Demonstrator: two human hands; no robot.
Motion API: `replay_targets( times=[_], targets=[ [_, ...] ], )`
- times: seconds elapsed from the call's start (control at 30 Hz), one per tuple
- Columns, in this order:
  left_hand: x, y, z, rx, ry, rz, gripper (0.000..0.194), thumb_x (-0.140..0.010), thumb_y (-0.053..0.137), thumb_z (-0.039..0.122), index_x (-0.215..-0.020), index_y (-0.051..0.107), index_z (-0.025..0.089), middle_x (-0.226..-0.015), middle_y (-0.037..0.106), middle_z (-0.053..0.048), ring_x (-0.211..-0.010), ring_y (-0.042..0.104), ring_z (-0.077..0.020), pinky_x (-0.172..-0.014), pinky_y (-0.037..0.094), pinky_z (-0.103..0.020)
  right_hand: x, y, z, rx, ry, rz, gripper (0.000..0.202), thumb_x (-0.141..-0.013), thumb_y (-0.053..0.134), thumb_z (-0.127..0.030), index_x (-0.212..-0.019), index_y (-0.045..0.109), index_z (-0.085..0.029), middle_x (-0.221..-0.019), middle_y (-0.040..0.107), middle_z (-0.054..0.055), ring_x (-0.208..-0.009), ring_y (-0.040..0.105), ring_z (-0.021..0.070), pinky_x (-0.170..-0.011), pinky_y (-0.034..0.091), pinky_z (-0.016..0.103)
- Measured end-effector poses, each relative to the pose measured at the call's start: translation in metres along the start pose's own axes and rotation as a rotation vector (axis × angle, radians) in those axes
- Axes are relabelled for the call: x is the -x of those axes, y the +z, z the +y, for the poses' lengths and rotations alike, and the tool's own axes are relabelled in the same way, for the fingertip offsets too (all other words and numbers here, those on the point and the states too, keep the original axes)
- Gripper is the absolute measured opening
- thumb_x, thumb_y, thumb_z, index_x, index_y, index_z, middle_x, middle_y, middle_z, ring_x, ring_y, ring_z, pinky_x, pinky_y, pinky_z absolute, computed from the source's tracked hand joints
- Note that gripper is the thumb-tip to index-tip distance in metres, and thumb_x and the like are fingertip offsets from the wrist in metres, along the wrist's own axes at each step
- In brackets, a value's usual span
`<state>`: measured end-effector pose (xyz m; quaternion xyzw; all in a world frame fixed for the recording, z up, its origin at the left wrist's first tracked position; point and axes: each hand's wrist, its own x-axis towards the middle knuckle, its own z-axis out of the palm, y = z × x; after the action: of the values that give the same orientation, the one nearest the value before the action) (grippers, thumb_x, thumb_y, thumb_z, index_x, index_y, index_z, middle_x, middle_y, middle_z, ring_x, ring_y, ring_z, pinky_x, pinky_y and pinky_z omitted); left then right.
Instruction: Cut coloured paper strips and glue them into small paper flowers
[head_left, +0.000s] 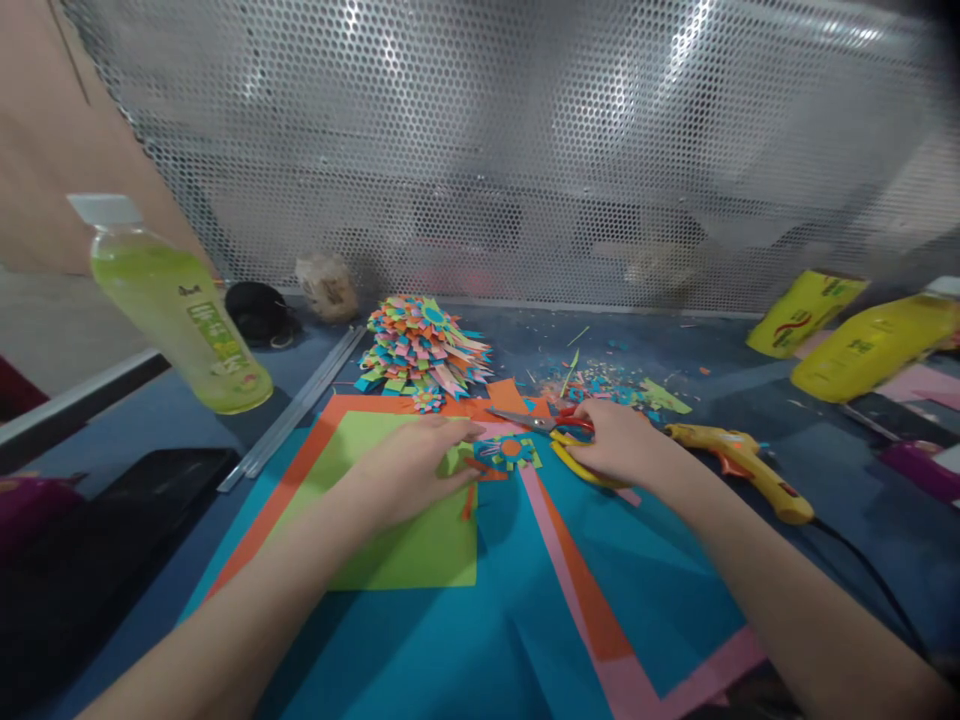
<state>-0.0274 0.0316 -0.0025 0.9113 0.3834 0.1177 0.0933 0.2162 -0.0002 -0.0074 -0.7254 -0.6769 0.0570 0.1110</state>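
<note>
My right hand (615, 440) grips a pair of scissors (525, 420) with red and yellow handles. Their metal blades point left, over orange and pink paper pieces. My left hand (420, 465) rests above a lime green paper sheet (420, 550), thumb and fingers apart, with nothing visibly held. Between the two hands lies a small blue and green fringed paper flower (511, 450) with an orange centre. A smaller paper flower (428, 401) sits just beyond the left fingers. Behind it stands a multicoloured cone of layered paper fringe (424, 345).
Large blue paper (420, 650) and orange and pink strips (577, 590) cover the front. Small paper scraps (600, 385) litter the back. A yellow glue gun (742, 460) lies right, glue sticks (300, 400) left. Bottles (172, 310) flank the table; a perforated metal panel (480, 120) closes the back.
</note>
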Motion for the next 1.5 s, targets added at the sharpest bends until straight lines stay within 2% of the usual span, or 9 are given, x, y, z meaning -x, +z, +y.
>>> replay_targets(
  times=[0.17, 0.33, 0.47, 0.57, 0.73, 0.97, 1.17, 1.27, 1.5],
  targets=[
    [-0.001, 0.002, 0.003, -0.019, 0.074, -0.077, 0.036, -0.080, 0.055, 0.032, -0.114, 0.055, 0.021, -0.109, 0.064, -0.006, -0.104, 0.057, -0.0216, -0.087, 0.046, -0.034, 0.003, -0.003, -0.006, -0.009, -0.007, 0.004, 0.026, -0.075, 0.055, -0.035, -0.092, 0.062, -0.016, -0.094, 0.067, 0.011, -0.082, 0.061, 0.0231, -0.065, 0.041, 0.028],
    [-0.001, 0.007, 0.001, -0.043, 0.101, 0.008, 0.045, -0.082, 0.052, 0.035, -0.124, 0.046, 0.022, -0.105, 0.064, -0.006, -0.098, 0.059, -0.0210, -0.082, 0.048, -0.034, 0.006, -0.003, -0.010, -0.020, -0.025, 0.030, 0.025, -0.077, 0.055, -0.035, -0.091, 0.061, -0.015, -0.092, 0.067, 0.011, -0.083, 0.061, 0.0240, -0.064, 0.041, 0.029],
    [0.000, 0.007, 0.007, -0.100, 0.313, 0.091, 0.036, -0.085, 0.048, 0.029, -0.121, 0.050, 0.023, -0.109, 0.063, -0.006, -0.103, 0.057, -0.0185, -0.088, 0.045, -0.032, 0.006, -0.005, -0.010, -0.038, -0.082, 0.074, 0.019, -0.077, 0.056, -0.031, -0.086, 0.061, -0.014, -0.089, 0.067, 0.011, -0.083, 0.061, 0.0236, -0.067, 0.042, 0.030],
    [0.000, 0.006, 0.011, -0.147, 0.390, 0.039, 0.040, -0.084, 0.049, 0.021, -0.124, 0.047, 0.023, -0.108, 0.064, -0.006, -0.104, 0.057, -0.0189, -0.086, 0.045, -0.031, 0.007, -0.006, -0.012, -0.081, -0.202, 0.104, 0.016, -0.080, 0.054, -0.025, -0.090, 0.059, -0.014, -0.091, 0.066, 0.009, -0.086, 0.060, 0.0203, -0.073, 0.044, 0.029],
    [0.002, 0.002, 0.010, -0.201, 0.363, -0.001, 0.038, -0.084, 0.044, 0.020, -0.121, 0.050, 0.021, -0.113, 0.064, -0.008, -0.108, 0.056, -0.0212, -0.090, 0.043, -0.037, 0.015, -0.001, -0.023, -0.126, -0.504, 0.058, 0.023, -0.079, 0.057, -0.021, -0.101, 0.059, -0.014, -0.104, 0.063, 0.008, -0.101, 0.055, 0.0194, -0.088, 0.041, 0.031],
    [0.003, -0.007, 0.001, -0.303, 0.296, -0.038, 0.047, -0.075, 0.043, 0.013, -0.121, 0.052, 0.017, -0.117, 0.062, -0.013, -0.113, 0.054, -0.0278, -0.092, 0.040, -0.047, 0.022, 0.009, -0.037, -0.062, -0.743, 0.029, 0.027, -0.085, 0.051, -0.020, -0.110, 0.059, -0.013, -0.105, 0.063, 0.010, -0.102, 0.054, 0.0207, -0.090, 0.040, 0.033],
    [0.004, -0.008, -0.002, -0.340, 0.252, 0.090, 0.041, -0.079, 0.042, 0.017, -0.118, 0.054, 0.018, -0.111, 0.065, -0.011, -0.104, 0.059, -0.0263, -0.090, 0.041, -0.045, 0.023, 0.017, -0.040, 0.139, -0.777, 0.057, 0.027, -0.088, 0.045, -0.016, -0.110, 0.059, -0.014, -0.111, 0.062, 0.012, -0.103, 0.056, 0.0212, -0.086, 0.040, 0.034],
    [0.005, -0.002, 0.003, -0.265, 0.309, 0.054, 0.043, -0.081, 0.048, 0.022, -0.124, 0.049, 0.023, -0.114, 0.064, -0.008, -0.105, 0.059, -0.0239, -0.092, 0.040, -0.043, 0.021, 0.017, -0.038, 0.170, -0.805, 0.096, 0.024, -0.088, 0.044, -0.015, -0.106, 0.060, -0.013, -0.113, 0.061, 0.014, -0.109, 0.053, 0.0215, -0.092, 0.038, 0.036],
    [0.002, 0.009, 0.003, -0.253, 0.306, 0.034, 0.054, -0.087, 0.045, 0.027, -0.137, 0.028, 0.016, -0.107, 0.067, -0.010, -0.102, 0.058, -0.0222, -0.089, 0.042, -0.038, 0.019, 0.021, -0.039, 0.196, -0.790, 0.120, 0.027, -0.087, 0.046, -0.014, -0.112, 0.057, -0.011, -0.110, 0.063, 0.014, -0.106, 0.055, 0.0212, -0.089, 0.039, 0.035]
  ],
)
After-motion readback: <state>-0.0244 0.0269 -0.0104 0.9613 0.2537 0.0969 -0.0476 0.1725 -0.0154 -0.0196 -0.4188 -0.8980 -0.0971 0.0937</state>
